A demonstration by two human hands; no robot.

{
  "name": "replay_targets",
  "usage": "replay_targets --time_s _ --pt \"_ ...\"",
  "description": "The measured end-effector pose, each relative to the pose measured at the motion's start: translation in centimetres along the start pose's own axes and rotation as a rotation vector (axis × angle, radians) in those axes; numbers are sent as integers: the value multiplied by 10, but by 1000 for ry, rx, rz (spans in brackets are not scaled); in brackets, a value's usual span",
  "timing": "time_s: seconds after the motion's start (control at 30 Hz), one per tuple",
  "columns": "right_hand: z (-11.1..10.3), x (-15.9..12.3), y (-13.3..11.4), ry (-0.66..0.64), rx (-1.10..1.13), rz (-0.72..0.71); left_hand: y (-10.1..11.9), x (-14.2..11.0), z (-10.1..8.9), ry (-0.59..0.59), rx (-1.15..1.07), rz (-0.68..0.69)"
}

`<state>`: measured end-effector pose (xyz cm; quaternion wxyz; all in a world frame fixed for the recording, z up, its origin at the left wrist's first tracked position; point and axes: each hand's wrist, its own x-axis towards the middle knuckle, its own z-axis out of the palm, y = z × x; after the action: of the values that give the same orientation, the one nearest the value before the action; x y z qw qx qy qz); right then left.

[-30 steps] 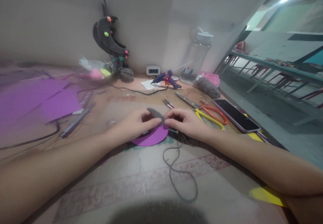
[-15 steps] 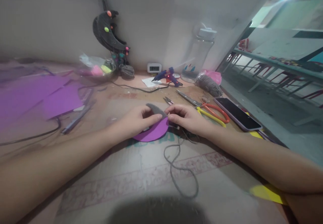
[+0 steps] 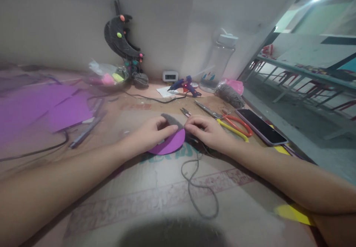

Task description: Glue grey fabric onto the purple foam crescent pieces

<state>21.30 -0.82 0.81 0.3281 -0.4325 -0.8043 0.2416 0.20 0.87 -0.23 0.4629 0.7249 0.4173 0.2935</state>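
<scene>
My left hand (image 3: 158,130) is closed in a pinch around a purple crescent cutout (image 3: 171,143), its upper part covered in grey yarn (image 3: 171,120). At the cutout's right end, my right hand (image 3: 204,128) has thumb and forefinger pressed together on the grey yarn. A loose length of that yarn (image 3: 198,185) trails below my right hand and loops on the table. Just behind my hands lie small thread snips (image 3: 185,112). The left hand's fingers behind the cutout are hidden.
Scissors with orange and yellow handles (image 3: 236,128) and a phone (image 3: 261,126) lie to the right. Further back are a glue gun (image 3: 185,86), a small clock (image 3: 170,76), a clear bottle (image 3: 221,59) and a yarn skein (image 3: 229,95). Purple sheets (image 3: 66,109) spread at left.
Both hands stay nearly in place, the right fingers shifting only slightly at the cutout's end. The view has tilted a little.
</scene>
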Motion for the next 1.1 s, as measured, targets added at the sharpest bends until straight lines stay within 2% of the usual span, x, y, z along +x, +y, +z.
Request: replay_targets --time_s 0.1,0.17,0.3,0.4,0.6,0.77,0.87,1.03,1.1 --pt "-7 3 5 186 -25 44 0 0 -1 -19 -18 8" --pt "-13 7 14 241 -121 50 0 0 -1 -27 -22 13" --pt "-19 18 32 126 -289 79 -1 0 -1 -24 9 36" --pt "-19 23 35 52 -350 116 -2 0 -1 -33 10 35" --pt "-20 22 33 -58 -571 12 -1 1 -1 -17 27 17" --pt "-16 19 40 -60 -621 -49 2 -1 0 -17 52 10" --pt "-19 19 39 -8 -617 -85 2 -2 -1 -35 47 9" --pt "-39 18 19 90 -478 -53 1 -1 -1 -36 67 3" --pt "-44 14 13 110 -434 -93 0 -1 -1 -30 92 -6"
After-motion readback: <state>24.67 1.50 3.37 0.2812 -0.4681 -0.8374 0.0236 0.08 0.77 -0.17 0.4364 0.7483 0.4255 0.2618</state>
